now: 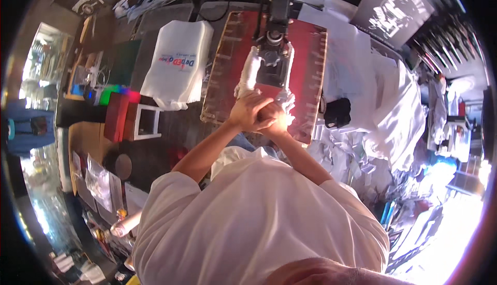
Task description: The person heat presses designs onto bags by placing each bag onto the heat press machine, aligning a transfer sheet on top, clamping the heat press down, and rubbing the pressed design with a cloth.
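Observation:
Both my hands are together at the near end of a U-shaped handle [250, 73] wrapped in white cloth. My left hand [250, 111] is closed, its fingers laid over toward the right one. My right hand [274, 115] is closed too, pressed against the left. The bar under the fingers is mostly hidden by them. The handle joins a dark machine arm [277, 13] coming down from the far side, with a dark metal block [271, 74] between its sides. Beneath lies a wide red board [305, 68] with light, worn edges.
Left of the board sits a stack of white printed sheets or bags [171, 73]. White cloth [396, 111] is heaped at the right, beside a small black item [337, 112]. White scraps [344, 153] lie lower down. A red box [116, 118] and white frame [147, 122] stand left.

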`<action>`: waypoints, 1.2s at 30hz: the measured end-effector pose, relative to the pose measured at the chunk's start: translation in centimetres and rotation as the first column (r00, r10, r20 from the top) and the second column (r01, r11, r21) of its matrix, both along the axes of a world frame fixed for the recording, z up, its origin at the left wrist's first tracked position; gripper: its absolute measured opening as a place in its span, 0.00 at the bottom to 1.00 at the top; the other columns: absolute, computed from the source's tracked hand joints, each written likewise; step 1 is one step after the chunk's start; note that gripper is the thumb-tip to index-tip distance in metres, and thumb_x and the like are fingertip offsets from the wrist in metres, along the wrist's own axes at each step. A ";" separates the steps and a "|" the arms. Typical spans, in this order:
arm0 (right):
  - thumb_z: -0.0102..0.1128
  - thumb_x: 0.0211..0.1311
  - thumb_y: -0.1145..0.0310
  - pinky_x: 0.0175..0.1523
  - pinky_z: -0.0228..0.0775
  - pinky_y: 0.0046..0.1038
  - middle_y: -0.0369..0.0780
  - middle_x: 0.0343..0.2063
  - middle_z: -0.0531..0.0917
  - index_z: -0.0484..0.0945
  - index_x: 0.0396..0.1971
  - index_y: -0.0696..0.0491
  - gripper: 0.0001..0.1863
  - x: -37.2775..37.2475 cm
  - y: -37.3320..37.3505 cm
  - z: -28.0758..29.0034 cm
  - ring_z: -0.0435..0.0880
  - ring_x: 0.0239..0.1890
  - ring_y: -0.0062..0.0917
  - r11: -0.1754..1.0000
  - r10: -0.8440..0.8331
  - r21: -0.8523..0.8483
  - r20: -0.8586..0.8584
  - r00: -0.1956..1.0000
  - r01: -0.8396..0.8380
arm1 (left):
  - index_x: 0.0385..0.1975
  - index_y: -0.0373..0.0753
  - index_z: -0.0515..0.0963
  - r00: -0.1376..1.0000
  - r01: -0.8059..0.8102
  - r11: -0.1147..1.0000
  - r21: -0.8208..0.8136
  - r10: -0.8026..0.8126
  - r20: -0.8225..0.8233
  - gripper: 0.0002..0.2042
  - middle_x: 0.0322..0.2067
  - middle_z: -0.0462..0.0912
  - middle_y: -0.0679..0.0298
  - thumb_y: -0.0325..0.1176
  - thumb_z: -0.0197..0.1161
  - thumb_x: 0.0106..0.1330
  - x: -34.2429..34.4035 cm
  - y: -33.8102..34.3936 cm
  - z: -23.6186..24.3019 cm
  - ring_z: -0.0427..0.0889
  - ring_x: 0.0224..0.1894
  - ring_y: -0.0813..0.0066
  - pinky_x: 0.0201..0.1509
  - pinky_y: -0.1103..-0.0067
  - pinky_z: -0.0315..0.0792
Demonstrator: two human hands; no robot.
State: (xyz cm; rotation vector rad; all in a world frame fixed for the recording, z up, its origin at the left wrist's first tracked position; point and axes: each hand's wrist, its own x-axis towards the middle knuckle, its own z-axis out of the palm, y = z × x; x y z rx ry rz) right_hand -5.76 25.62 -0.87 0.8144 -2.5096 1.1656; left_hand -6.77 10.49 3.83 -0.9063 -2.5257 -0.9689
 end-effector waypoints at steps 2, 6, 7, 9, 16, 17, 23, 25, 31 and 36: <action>0.71 0.39 0.61 0.47 0.74 0.38 0.41 0.32 0.83 0.82 0.32 0.52 0.18 0.2 -0.1 1.6 0.84 0.38 0.37 0.998 0.052 0.021 0.008 0.999 -0.052 | 0.48 0.34 0.78 1.000 0.008 1.000 -0.022 -0.008 -0.013 0.30 0.38 0.83 0.53 0.55 0.66 0.56 0.4 -0.1 -0.2 0.81 0.45 0.52 0.59 0.61 0.69; 0.71 0.38 0.60 0.46 0.74 0.38 0.40 0.31 0.83 0.82 0.30 0.52 0.17 1.0 0.0 1.9 0.84 0.37 0.36 1.000 -0.010 -0.012 -0.044 0.999 0.009 | 0.50 0.35 0.77 0.999 0.041 0.999 -0.025 -0.040 0.034 0.30 0.39 0.83 0.53 0.55 0.65 0.57 0.9 0.0 0.5 0.80 0.46 0.51 0.62 0.60 0.67; 0.71 0.38 0.60 0.46 0.74 0.38 0.40 0.31 0.83 0.82 0.30 0.52 0.17 1.0 0.0 1.7 0.84 0.37 0.36 0.999 -0.036 -0.015 -0.043 0.998 0.035 | 0.51 0.36 0.76 0.997 0.049 0.999 -0.016 -0.047 0.068 0.30 0.40 0.83 0.53 0.55 0.65 0.57 1.0 -0.2 0.5 0.80 0.47 0.50 0.63 0.59 0.66; 0.71 0.37 0.59 0.46 0.74 0.38 0.40 0.30 0.83 0.82 0.29 0.52 0.18 0.9 0.1 1.2 0.84 0.37 0.36 1.000 0.024 0.022 -0.045 0.999 -0.023 | 0.51 0.36 0.76 0.996 0.057 0.998 -0.011 -0.056 0.069 0.30 0.39 0.82 0.52 0.54 0.65 0.57 1.0 -0.2 0.2 0.80 0.45 0.50 0.64 0.59 0.66; 0.70 0.34 0.61 0.48 0.73 0.38 0.42 0.27 0.83 0.80 0.23 0.52 0.15 0.6 -0.2 1.7 0.83 0.36 0.39 0.992 -0.058 0.104 -0.073 0.996 0.065 | 0.51 0.33 0.76 0.997 0.081 0.995 0.064 -0.081 0.001 0.29 0.37 0.82 0.52 0.51 0.65 0.58 0.2 -0.5 0.0 0.81 0.43 0.52 0.62 0.59 0.67; 0.70 0.33 0.61 0.47 0.74 0.38 0.42 0.27 0.83 0.79 0.22 0.52 0.15 0.5 -0.5 2.7 0.83 0.35 0.39 0.987 -0.058 0.147 -0.056 0.997 0.065 | 0.50 0.32 0.76 0.995 0.100 0.988 0.119 -0.098 -0.024 0.28 0.37 0.82 0.51 0.50 0.66 0.57 0.0 -0.6 -0.1 0.80 0.42 0.52 0.59 0.60 0.68; 0.70 0.33 0.62 0.44 0.74 0.38 0.41 0.27 0.83 0.80 0.23 0.52 0.15 0.5 -0.5 1.7 0.83 0.34 0.40 0.987 -0.110 0.112 -0.084 0.990 0.119 | 0.49 0.34 0.76 0.993 0.119 0.989 0.091 -0.119 -0.002 0.27 0.38 0.82 0.54 0.50 0.67 0.57 -0.4 -0.5 -0.2 0.80 0.43 0.54 0.58 0.62 0.69; 0.70 0.33 0.62 0.46 0.75 0.38 0.42 0.28 0.84 0.81 0.25 0.52 0.15 0.6 -0.6 2.4 0.83 0.35 0.40 0.988 -0.092 0.114 -0.084 0.992 0.101 | 0.49 0.34 0.76 0.993 0.118 0.991 0.062 -0.118 -0.013 0.26 0.37 0.82 0.55 0.49 0.66 0.58 -0.2 -0.6 0.0 0.80 0.42 0.54 0.57 0.62 0.69; 0.69 0.44 0.61 0.44 0.76 0.42 0.44 0.29 0.83 0.83 0.31 0.49 0.13 1.5 -1.0 4.0 0.84 0.36 0.41 0.958 -0.152 0.253 0.048 0.987 0.135 | 0.53 0.38 0.73 0.988 -0.135 0.971 0.198 0.147 -0.047 0.25 0.58 0.69 0.46 0.46 0.68 0.60 0.3 -0.6 0.9 0.67 0.60 0.45 0.62 0.56 0.64; 0.62 0.55 0.62 0.45 0.74 0.38 0.42 0.28 0.83 0.82 0.28 0.52 0.09 1.0 -1.7 4.0 0.83 0.34 0.36 0.959 -0.109 0.263 0.000 0.994 0.105 | 0.60 0.37 0.65 0.830 -0.550 0.820 0.157 0.558 -0.011 0.31 0.60 0.68 0.46 0.52 0.61 0.66 -6.7 2.0 2.3 0.66 0.62 0.44 0.64 0.53 0.61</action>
